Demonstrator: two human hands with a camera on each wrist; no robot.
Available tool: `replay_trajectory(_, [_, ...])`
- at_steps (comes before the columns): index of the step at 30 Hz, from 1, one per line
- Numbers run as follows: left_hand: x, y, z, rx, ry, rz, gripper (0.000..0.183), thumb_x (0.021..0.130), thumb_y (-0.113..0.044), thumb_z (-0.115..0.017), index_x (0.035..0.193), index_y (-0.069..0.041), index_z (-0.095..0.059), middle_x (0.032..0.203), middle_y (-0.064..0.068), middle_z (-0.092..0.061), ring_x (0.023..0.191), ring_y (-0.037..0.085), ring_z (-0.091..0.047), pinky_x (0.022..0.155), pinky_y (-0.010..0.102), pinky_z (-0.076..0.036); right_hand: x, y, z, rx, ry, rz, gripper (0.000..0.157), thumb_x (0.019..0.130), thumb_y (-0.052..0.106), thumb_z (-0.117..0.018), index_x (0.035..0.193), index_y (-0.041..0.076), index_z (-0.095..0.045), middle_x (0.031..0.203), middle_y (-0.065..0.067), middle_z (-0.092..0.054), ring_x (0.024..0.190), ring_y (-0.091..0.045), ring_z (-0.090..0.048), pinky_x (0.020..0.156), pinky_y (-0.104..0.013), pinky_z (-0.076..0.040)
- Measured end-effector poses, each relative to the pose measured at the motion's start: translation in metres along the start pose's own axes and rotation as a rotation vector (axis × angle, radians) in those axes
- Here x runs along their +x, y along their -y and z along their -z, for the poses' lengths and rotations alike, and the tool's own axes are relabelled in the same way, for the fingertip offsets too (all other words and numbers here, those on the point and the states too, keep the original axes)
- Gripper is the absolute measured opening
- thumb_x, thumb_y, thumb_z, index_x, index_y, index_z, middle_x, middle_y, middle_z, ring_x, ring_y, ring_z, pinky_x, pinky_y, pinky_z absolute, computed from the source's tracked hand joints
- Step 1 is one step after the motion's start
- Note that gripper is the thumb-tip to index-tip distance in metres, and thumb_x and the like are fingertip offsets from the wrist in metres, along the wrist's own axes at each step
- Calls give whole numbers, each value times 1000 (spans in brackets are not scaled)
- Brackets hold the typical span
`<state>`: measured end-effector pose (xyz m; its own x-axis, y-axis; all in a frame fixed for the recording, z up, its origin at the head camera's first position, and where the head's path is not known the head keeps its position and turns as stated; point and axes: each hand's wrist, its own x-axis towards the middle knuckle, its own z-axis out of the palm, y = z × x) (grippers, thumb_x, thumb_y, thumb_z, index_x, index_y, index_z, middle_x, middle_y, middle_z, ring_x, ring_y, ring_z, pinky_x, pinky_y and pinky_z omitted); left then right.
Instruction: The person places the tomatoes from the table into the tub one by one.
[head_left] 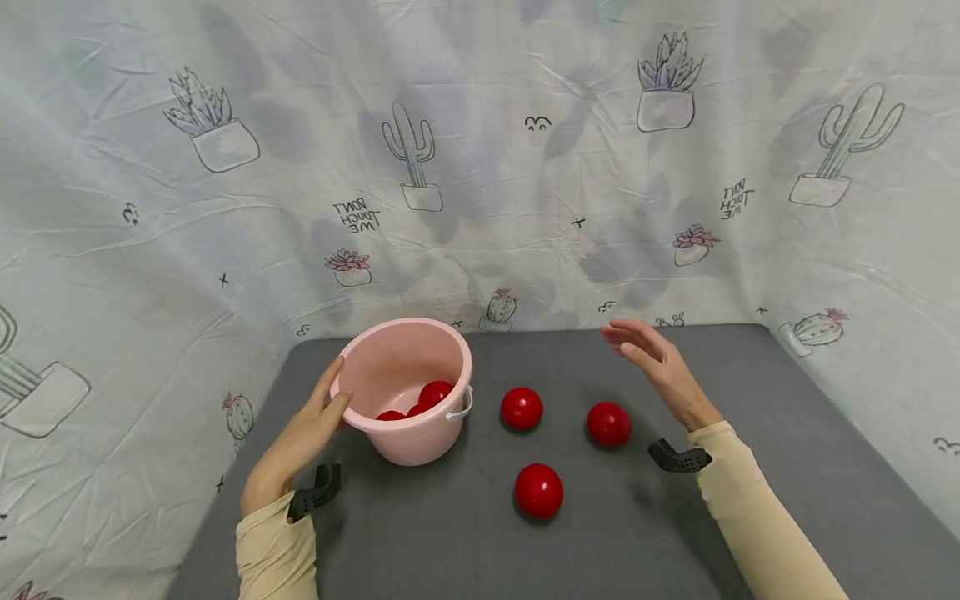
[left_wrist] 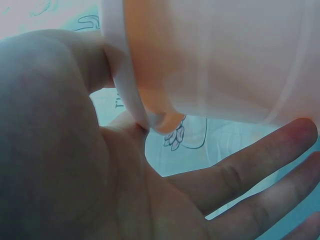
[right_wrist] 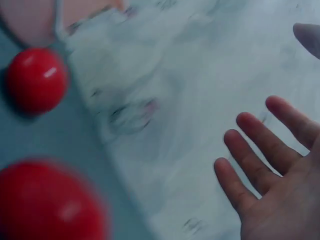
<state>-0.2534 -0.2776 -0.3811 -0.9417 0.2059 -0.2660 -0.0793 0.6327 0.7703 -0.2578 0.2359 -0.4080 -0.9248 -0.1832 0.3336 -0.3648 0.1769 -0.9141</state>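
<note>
A pale pink bucket point(head_left: 412, 446) stands upright at the back left of the grey table, with three red balls point(head_left: 435, 393) visible inside. My left hand point(head_left: 303, 437) holds the bucket's left rim. In the left wrist view, the rim lies against the thumb side of that hand, and other fingers point(left_wrist: 240, 172) stretch out along the bucket's outer wall point(left_wrist: 225, 60). Raised above the table at the right, my right hand point(head_left: 660, 367) has its fingers spread and grips nothing. Nearest to it is a red ball point(head_left: 608, 424).
Two more red balls lie between bucket and right hand: one ball point(head_left: 522, 408) near the bucket, another ball point(head_left: 538, 492) closer to me. A white handle point(head_left: 461, 406) hangs at the bucket's right side. Behind the table point(head_left: 420, 542) hangs a cactus-print cloth point(head_left: 480, 167).
</note>
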Motion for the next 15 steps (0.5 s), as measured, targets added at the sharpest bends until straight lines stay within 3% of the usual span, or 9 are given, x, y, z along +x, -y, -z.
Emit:
replay_trajectory(8, [0,1,2,-3,6,1,69,105,-62,-32,157,-51,11,167,21,-21,137,41,-52,111,66,-38,-30,-67,-14,126,-36,-32,43,108,16,-44,142,-11,-46,141,-14,-60,129,-10,-58,107,-23,-47])
replay_trajectory(15, [3,1,-1,3,-12,-33,68,108,-53,-34,160,-46,9,165,21,-23,129,38,-58,108,62,-44,-43,-83,-23,119,-7,-146,45,108,21,-45,148,1,-45,148,-20,-53,132,-11,-56,102,-19,-48])
